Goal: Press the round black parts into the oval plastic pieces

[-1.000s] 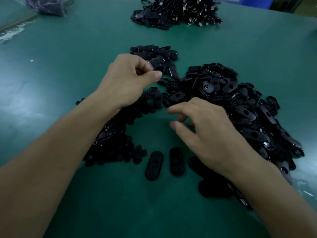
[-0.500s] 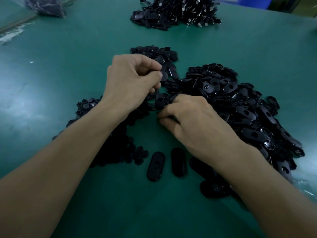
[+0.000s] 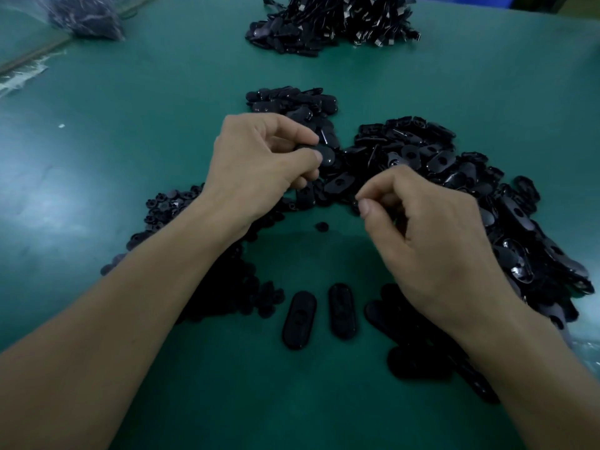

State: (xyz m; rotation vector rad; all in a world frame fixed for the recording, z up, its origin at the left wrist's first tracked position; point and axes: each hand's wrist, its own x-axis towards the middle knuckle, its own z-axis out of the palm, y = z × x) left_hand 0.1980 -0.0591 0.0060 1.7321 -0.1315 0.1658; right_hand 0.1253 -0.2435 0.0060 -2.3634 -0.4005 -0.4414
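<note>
Head view shows me both bare hands over a green table. My left hand sits near the middle of the table, fingers curled, thumb and forefinger clamped on an oval plastic piece that sticks out past the thumb tip. My right hand hangs just right of it and nearer the front edge, thumb and forefinger pinched together on something small and dark; I take it for a round black part, though too little shows to be sure.

One loose round black part lies alone on the bare table between the two hands. A heap of round black parts spreads under and beside my left forearm, toward the left. A big heap of oval pieces fills the right side of the table, running under my right wrist toward the right edge. A smaller cluster of ovals lies just beyond my left hand.

Toward the front edge, two oval pieces lie side by side, apart from the heaps, lengthwise toward me. At the far edge sits another dark pile with pale metal ends, and at the far left corner a clear bag of dark parts.
</note>
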